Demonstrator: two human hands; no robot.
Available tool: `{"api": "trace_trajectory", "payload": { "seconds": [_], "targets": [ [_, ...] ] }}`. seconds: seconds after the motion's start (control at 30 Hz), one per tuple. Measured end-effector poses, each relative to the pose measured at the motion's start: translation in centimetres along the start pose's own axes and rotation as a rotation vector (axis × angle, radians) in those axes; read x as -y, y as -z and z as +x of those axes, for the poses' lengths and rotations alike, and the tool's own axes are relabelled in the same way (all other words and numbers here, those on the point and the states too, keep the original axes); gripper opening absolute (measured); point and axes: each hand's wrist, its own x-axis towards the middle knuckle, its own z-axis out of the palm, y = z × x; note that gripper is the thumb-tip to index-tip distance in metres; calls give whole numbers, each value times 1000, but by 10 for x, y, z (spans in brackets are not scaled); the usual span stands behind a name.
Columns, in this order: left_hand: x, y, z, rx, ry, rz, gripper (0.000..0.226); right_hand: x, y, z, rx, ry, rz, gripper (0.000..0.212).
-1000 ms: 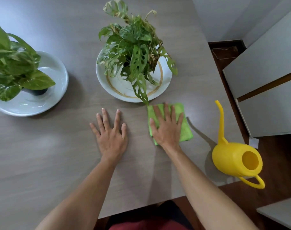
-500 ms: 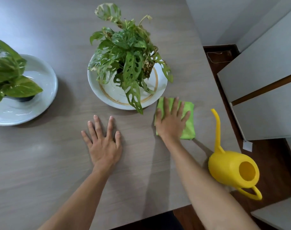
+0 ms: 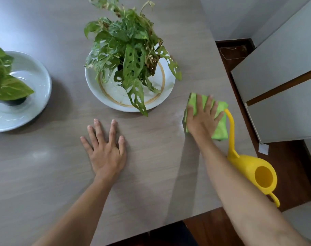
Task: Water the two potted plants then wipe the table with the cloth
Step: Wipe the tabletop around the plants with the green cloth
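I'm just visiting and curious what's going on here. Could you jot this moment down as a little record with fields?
Activity: wiping the table with a cloth
Right hand: pressed flat on the green cloth, fingers spread
Left hand: flat on the bare tabletop, holding nothing
Watering can: yellow, standing at the table's right edge, spout beside the cloth
Middle plant: holey leaves, on a white plate with a gold ring
Left plant: broad leaves, on a pale plate, partly out of view

Two plants (image 3: 128,50) (image 3: 3,80), two plates (image 3: 161,102) (image 3: 37,82), one cloth (image 3: 220,128), one watering can (image 3: 254,171).
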Motion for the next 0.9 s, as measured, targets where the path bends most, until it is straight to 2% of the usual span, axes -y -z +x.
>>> {"api": "trace_trajectory", "payload": {
  "seconds": [0.07, 0.17, 0.3, 0.37, 0.43, 0.57, 0.7, 0.8, 0.9],
  "targets": [
    [0, -1, 0, -4, 1, 3, 60, 27, 3, 25, -8, -17, 10, 61],
    [-1, 0, -1, -6, -2, 2, 60, 55, -1, 20, -7, 58, -15, 61],
    [-1, 1, -1, 5, 9, -7, 60, 55, -17, -83, -33, 298, -9, 60],
    [-1, 2, -1, 7, 5, -8, 60, 34, -27, -148, -35, 414, -6, 60],
    [0, 3, -1, 16, 0, -7, 60, 6, -30, -170, -17, 444, 3, 60],
    [0, 3, -1, 19, 3, -13, 60, -13, -19, -103, -42, 238, -80, 59],
    [-1, 3, -1, 15, 3, -11, 60, 20, -3, 0, -28, 55, -12, 60],
    [0, 2, -1, 5, 0, -2, 61, 56, 2, 36, -28, 69, -16, 60],
    [-1, 3, -3, -3, -16, 4, 61, 58, 0, 23, -23, 200, -79, 60]
  ]
}}
